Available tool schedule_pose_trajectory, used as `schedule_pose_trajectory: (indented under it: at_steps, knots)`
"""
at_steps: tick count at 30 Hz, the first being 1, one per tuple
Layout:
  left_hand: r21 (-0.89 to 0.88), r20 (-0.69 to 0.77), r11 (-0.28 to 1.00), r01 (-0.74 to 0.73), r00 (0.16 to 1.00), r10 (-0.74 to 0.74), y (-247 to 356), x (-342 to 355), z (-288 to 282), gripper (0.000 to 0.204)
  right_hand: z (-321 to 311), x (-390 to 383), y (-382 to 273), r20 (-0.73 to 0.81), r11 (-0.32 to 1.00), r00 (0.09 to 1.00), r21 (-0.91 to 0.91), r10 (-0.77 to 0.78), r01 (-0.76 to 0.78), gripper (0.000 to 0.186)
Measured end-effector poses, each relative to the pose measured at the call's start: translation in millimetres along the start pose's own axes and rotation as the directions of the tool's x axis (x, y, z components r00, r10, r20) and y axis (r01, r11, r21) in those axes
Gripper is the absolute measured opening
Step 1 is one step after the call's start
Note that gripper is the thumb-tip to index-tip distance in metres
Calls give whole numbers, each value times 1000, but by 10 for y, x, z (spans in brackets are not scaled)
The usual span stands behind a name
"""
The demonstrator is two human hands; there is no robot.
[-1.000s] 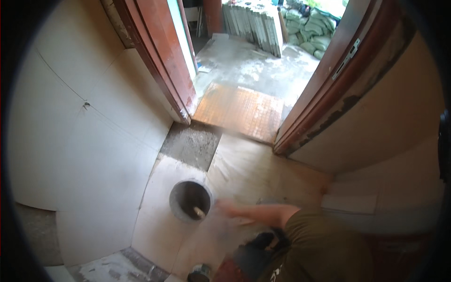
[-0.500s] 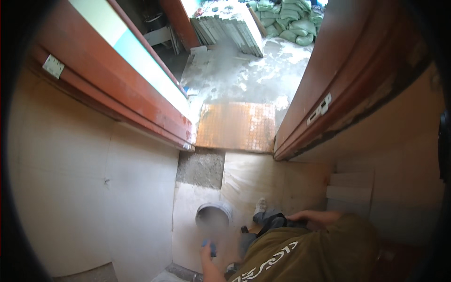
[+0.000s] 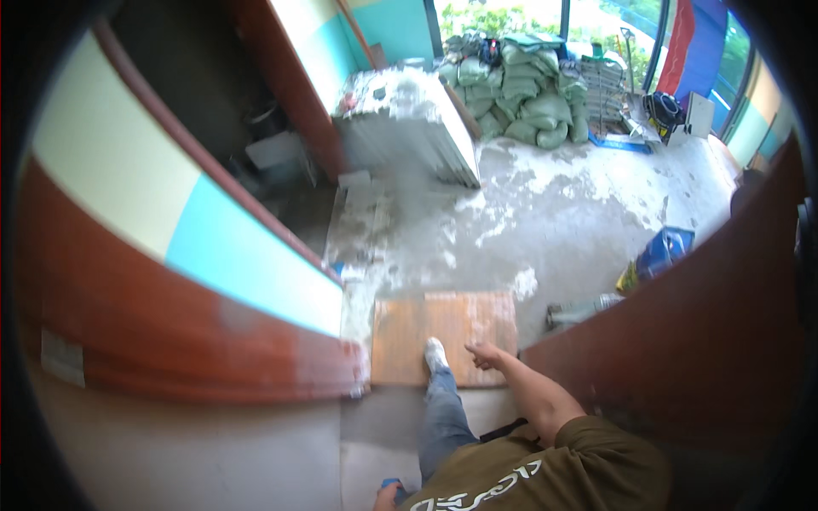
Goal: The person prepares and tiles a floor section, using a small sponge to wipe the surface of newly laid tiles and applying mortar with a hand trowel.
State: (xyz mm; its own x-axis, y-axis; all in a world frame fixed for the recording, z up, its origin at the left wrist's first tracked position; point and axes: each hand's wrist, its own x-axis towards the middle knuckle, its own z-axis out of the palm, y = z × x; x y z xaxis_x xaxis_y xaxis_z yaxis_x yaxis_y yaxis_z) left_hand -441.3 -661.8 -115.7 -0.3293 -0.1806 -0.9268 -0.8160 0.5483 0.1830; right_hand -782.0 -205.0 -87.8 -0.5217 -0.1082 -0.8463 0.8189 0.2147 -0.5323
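My right hand (image 3: 484,354) hangs in the doorway over an orange-brown board (image 3: 400,358) on the threshold, its fingers loosely apart with nothing visible in them. At the bottom edge my left hand (image 3: 385,496) grips a small blue object (image 3: 392,484), partly cut off and too small to name. My white-shoed foot (image 3: 435,352) steps on the board, between two red-brown door frames.
Beyond lies a patchy concrete floor (image 3: 528,213). A stack of slabs (image 3: 400,136) leans at centre left, sandbags (image 3: 532,94) pile under a window, and a blue bag (image 3: 665,251) lies right of the doorway. A dark room (image 3: 196,77) opens at upper left.
I have moved forward into the doorway; the round bucket and floor tiles have left view. My right hand now swings ahead over the board, and more of the room beyond shows.
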Motion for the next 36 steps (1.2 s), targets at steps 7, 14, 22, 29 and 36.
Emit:
schedule_pose_trajectory:
  at_steps: [7,14,22,29,36]
  knots:
    - [-388,-311,918,-85,949,-44,4265,579,-1906,38,-1056,276,-662,-404,964,915,-246,-5,-103,55]
    - [-39,-456,557,-830,511,729,8415,439,-4118,34,-1832,640,-1794,-392,941,868,-21,304,-339,60]
    - [61,-465,729,-682,627,625,8901,1779,-4173,44,-2768,2614,-4067,-377,946,915,-216,146,-240,73]
    - [-184,-224,955,233,936,-271,8081,1673,-4202,56,-3425,4184,-6984,-506,996,858,-64,-86,62,69]
    - [137,-226,987,81,973,-48,9706,2743,-5270,51,-3955,5377,-8980,-710,973,692,228,134,45,74]
